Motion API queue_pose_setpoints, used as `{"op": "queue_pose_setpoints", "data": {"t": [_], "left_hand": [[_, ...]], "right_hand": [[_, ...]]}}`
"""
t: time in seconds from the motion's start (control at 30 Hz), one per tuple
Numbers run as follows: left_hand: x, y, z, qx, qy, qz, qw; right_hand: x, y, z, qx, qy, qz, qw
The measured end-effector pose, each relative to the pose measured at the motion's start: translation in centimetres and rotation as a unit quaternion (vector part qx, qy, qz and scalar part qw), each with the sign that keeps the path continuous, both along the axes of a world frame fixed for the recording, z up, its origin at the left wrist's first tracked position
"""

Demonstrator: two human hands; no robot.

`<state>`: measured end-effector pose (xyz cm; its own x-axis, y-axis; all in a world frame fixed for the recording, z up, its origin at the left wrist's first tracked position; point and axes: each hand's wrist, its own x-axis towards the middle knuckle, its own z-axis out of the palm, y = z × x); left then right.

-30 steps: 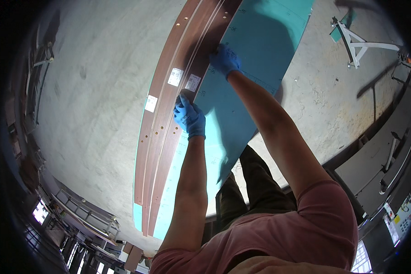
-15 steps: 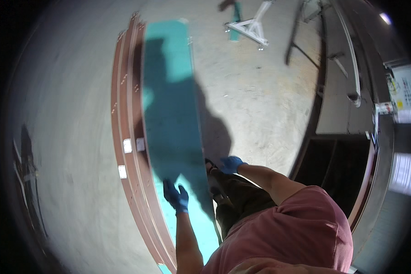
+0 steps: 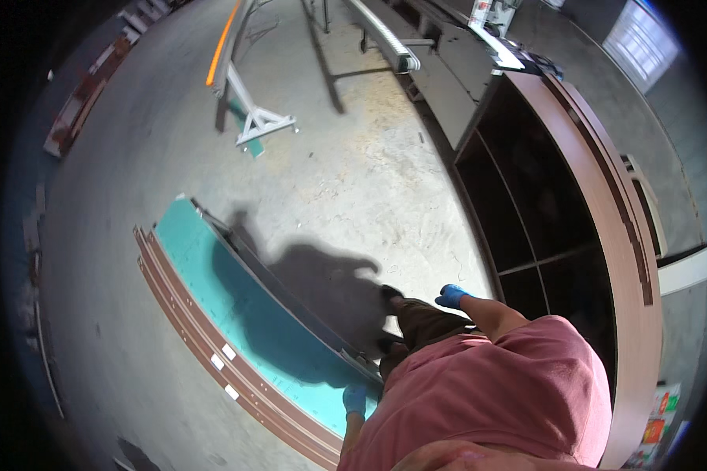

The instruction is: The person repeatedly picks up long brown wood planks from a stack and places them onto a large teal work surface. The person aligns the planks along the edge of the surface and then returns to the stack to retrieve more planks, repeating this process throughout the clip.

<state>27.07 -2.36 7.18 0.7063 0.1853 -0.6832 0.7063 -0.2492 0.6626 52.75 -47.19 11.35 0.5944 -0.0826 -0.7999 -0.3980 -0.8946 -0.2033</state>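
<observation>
left hand [image 3: 354, 399] in a blue glove gripping the near end of a long teal flat panel [image 3: 236, 314] on the concrete floor [image 3: 353, 173], right hand [image 3: 451, 296] gloved too, hanging free by the leg, grip hard to tell, brown wooden strips [image 3: 204, 345] alongside, dark brown shelf cabinet [image 3: 573, 220] off right

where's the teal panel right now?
In the head view the long teal panel lies on the concrete floor at lower left, beside brown wooden strips, its near end by the blue-gloved left hand.
</observation>
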Motion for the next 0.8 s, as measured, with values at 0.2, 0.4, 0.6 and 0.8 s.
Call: {"op": "queue_pose_setpoints", "data": {"t": [0.2,0.4,0.6,0.8], "left_hand": [[4.9,-2.9,1.7,0.079,0.031,-0.189,0.978],[13.2,-8.2,3.1,0.115,-0.037,-0.173,0.977],[21.6,-20.7,1.9,0.068,-0.081,-0.276,0.955],[27.6,-41.6,7.3,-0.094,-0.052,-0.140,0.984]], "right_hand": [[-1.4,-6.7,4.1,0.075,-0.038,-0.073,0.994],[1.7,-16.5,10.8,-0.002,-0.260,-0.043,0.965],[5.8,-34.7,20.7,-0.159,-0.553,-0.017,0.818],[5.6,-52.2,25.4,-0.340,-0.609,-0.154,0.700]]}}
